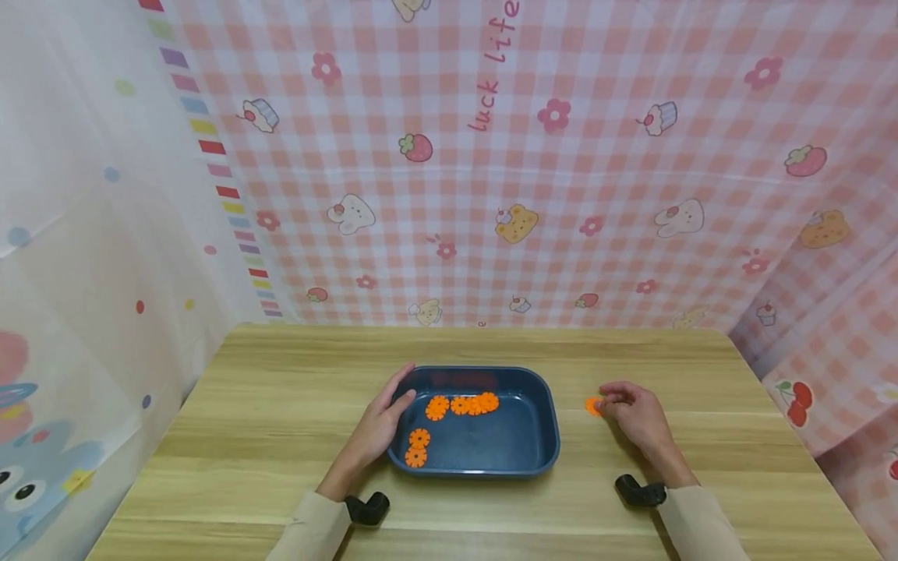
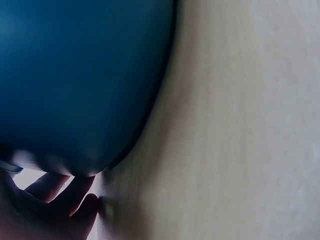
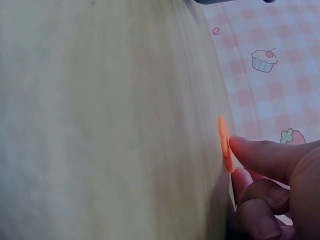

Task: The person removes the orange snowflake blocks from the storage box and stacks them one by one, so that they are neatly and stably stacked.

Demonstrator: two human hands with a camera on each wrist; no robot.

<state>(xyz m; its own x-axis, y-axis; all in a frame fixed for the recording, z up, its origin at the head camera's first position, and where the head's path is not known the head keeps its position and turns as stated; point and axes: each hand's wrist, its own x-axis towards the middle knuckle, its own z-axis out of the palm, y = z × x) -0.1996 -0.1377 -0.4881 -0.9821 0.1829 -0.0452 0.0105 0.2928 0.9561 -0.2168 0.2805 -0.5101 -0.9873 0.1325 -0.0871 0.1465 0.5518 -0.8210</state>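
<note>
A dark blue rectangular tray [image 1: 505,448] stands on the table. My left hand [image 1: 379,421] holds its left end, thumb over the rim and fingers along the outer wall. In the left wrist view, those fingers [image 2: 75,195] touch the blue wall. Several orange notched discs, like snowflake building pieces [image 1: 437,407], lie inside, some overlapping along the back and two near the front left corner. Right of the tray, my right hand [image 1: 638,417] pinches one orange notched disc [image 1: 592,406] at the table. The right wrist view shows this disc [image 3: 226,145] edge-on against the thumb.
The wooden table [image 1: 281,405] reaches back to a pink checked cloth [image 1: 449,195] with printed pictures. A pale cloth [image 1: 91,195] hangs on the left. Black wrist-worn devices [image 1: 368,509] sit at both wrists, above the table in front.
</note>
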